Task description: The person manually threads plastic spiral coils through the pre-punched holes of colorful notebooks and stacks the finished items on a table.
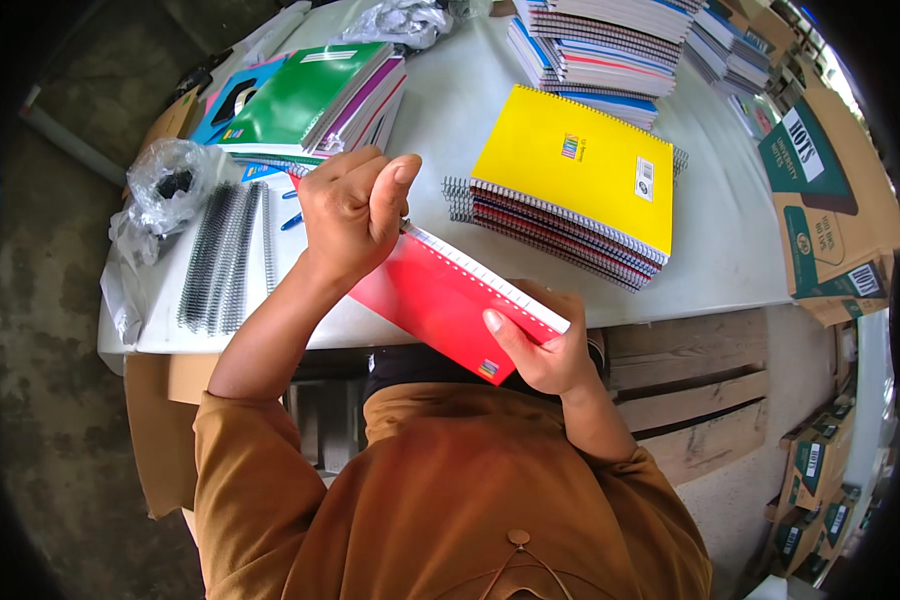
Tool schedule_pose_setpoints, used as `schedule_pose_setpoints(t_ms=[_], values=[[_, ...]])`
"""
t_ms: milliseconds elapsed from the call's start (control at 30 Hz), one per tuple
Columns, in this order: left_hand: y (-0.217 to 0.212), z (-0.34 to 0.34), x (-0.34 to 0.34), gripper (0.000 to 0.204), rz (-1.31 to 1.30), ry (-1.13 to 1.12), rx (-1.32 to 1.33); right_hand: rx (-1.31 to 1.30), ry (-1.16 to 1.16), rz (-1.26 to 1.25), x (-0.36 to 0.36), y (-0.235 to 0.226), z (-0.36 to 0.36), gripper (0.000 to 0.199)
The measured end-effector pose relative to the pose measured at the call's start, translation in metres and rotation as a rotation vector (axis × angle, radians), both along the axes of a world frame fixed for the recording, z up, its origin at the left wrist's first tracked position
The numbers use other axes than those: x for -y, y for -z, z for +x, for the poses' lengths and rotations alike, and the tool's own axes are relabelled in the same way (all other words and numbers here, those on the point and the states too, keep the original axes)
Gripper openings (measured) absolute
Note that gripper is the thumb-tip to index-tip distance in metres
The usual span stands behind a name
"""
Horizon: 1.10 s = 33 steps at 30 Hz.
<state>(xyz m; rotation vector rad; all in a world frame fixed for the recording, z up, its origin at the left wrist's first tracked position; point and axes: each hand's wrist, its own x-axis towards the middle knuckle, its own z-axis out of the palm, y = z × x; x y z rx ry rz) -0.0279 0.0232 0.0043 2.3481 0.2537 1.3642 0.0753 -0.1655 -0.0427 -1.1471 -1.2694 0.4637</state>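
A red-covered notebook (pixel 440 305) with a row of punched holes along its white page edge is held up at the table's near edge. My right hand (pixel 555 350) grips its near right end, thumb on the red cover and fingers behind. At the far end of the punched edge my left hand (pixel 355 210) is closed in a fist, thumb raised. A small dark bit, perhaps wire coil, shows beside its lower fingers; what the fist holds is hidden. Loose dark spiral coils (pixel 220 260) lie on the table left of my left forearm.
A stack of yellow-topped spiral notebooks (pixel 575 165) stands right of centre. Green-topped notebooks (pixel 305 100) are piled at the left, near blue pens (pixel 291 222) and clear plastic wrap (pixel 170 185). Taller notebook stacks (pixel 610 50) stand behind. A printed cardboard box (pixel 820 200) borders the table's right.
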Motion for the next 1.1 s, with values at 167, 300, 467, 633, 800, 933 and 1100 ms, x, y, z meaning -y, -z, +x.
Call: schedule_pose_setpoints(t_ms=[167,300,467,633,800,933,1100], values=[[-0.003,0.002,-0.003,0.035,0.175,0.013,0.073,0.001,0.252,0.142,-0.006,-0.007,-0.005,0.026],[-0.003,0.004,-0.006,0.043,0.133,0.098,0.395,0.253,0.110,0.286,-0.004,-0.010,0.005,0.035],[0.023,0.002,-0.016,0.049,0.295,-0.002,0.316,0.089,0.217,0.115,-0.003,-0.008,-0.007,0.033],[0.013,-0.004,-0.008,0.048,0.164,0.087,0.463,0.323,0.065,0.301,-0.010,-0.006,-0.001,0.020],[0.018,-0.007,-0.009,0.047,0.097,-0.020,0.457,0.007,0.130,0.161,-0.009,-0.004,-0.025,0.043],[0.027,-0.001,-0.013,0.041,0.143,0.019,0.517,-0.421,0.036,0.177,-0.026,0.007,-0.033,0.065],[0.031,0.003,-0.019,0.033,0.140,-0.078,0.577,-0.508,0.017,0.253,-0.031,0.013,-0.038,0.067]])
